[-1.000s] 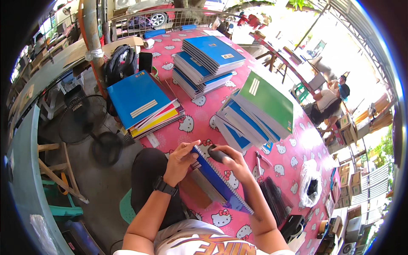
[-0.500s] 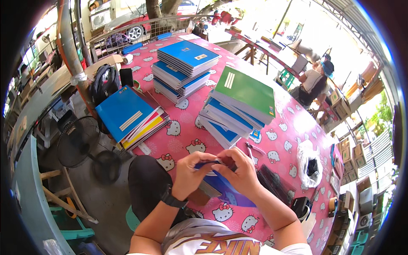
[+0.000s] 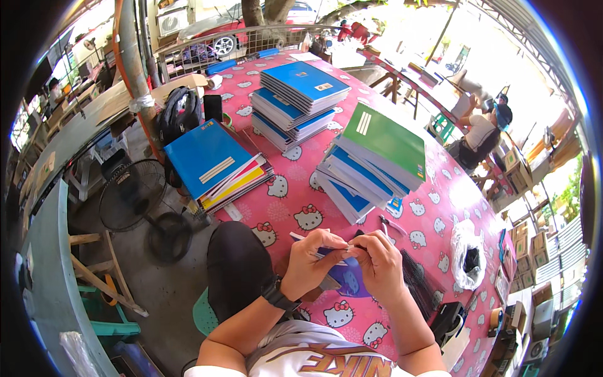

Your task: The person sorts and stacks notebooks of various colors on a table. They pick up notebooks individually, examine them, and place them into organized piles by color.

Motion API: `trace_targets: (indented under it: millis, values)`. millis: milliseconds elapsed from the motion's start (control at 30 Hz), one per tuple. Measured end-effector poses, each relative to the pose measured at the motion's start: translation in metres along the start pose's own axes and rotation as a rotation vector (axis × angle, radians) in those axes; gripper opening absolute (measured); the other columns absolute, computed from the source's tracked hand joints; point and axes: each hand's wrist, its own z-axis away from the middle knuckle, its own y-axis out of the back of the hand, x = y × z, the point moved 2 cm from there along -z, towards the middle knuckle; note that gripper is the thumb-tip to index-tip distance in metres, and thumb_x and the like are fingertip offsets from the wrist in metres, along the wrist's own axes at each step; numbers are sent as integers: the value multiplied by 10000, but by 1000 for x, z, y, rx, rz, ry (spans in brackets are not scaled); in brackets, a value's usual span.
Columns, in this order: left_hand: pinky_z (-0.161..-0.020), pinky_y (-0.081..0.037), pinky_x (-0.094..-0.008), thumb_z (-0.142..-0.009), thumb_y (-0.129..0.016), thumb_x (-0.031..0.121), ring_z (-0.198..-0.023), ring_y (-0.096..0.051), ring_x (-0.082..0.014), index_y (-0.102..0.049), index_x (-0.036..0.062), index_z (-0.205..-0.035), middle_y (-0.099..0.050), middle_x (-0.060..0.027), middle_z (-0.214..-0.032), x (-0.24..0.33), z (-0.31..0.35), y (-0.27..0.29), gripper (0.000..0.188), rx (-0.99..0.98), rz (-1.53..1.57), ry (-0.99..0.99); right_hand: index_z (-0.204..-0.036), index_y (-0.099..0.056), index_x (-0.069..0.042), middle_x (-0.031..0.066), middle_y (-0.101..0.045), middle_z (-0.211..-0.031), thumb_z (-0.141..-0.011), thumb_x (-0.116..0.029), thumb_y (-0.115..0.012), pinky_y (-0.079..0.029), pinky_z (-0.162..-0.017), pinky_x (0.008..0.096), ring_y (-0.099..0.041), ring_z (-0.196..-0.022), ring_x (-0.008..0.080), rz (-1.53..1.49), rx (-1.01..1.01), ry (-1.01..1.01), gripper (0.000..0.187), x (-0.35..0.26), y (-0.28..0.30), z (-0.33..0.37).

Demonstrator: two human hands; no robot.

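Note:
My left hand (image 3: pixel 312 261), with a dark watch on its wrist, is closed at the edge of a blue-purple notebook (image 3: pixel 350 281) in front of me. My right hand (image 3: pixel 383 262) meets it there, thumb and forefinger pinched on something small that the fingers mostly hide. Both hands' fingertips touch or nearly touch. Beyond the right hand lie pliers (image 3: pixel 393 225) with pale handles. Several black spiral binding coils (image 3: pixel 416 279) rest right of that hand.
Past my hands stand a notebook stack topped with green (image 3: pixel 392 141) and a taller blue stack (image 3: pixel 306 81). At left lies another notebook pile (image 3: pixel 204 160). A white plastic bag (image 3: pixel 468 254) sits at right, a fan (image 3: pixel 132 195) left of the table. A person (image 3: pixel 480 135) sits farther off.
The view has shifted, so the scene sits farther right. My hands have changed their grip, with the fingertips now pinched closer together; a dark strip between them earlier is now mostly hidden.

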Motion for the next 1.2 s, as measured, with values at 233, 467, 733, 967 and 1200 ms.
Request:
trace_targets:
  millis: [233,467,733,967,1200]
  values:
    - [-757,-454,-289,-755,-687,19,-782,-595,-156,-612,47,-867,-643,-59,-841,-3,-4,12,137,-10,-185,-49,-861,-571,-18,104,-569,-751,-774,-128,-677,-464,-614,359,-565,-690,288,1,-41,6,176,3,-9,-6]
    - [-747,-454,-281,-764,-674,10,-787,-590,-164,-605,54,-892,-629,-72,-850,-4,-2,11,151,5,-103,-39,-823,-596,-12,90,-580,-725,-741,-155,-719,-464,-601,319,-578,-666,241,-97,-12,-150,206,4,-12,-6]
    - [-991,-317,-350,-723,-762,259,-1151,-411,-246,-422,40,-1219,-488,-117,-1152,-6,-11,31,640,416,-373,-152,-837,-619,-13,66,-595,-725,-805,-90,-635,-420,-576,267,-551,-623,161,-117,141,-243,85,6,8,-14]
    - [-888,-388,-280,-877,-610,197,-989,-495,-143,-486,26,-1151,-529,-46,-1045,-18,-27,64,346,261,-28,138,-1178,-494,8,72,-571,-1090,-909,-287,-544,-409,-772,238,-529,-901,115,-414,584,-113,403,28,52,-59]
    - [-849,-425,-359,-896,-578,223,-969,-543,-249,-448,-73,-1189,-556,-175,-1141,-46,-122,302,436,904,-701,-78,-1110,-587,-81,57,-580,-1176,-851,-166,-616,-407,-893,340,-500,-1112,175,-167,442,-323,275,119,44,-62]
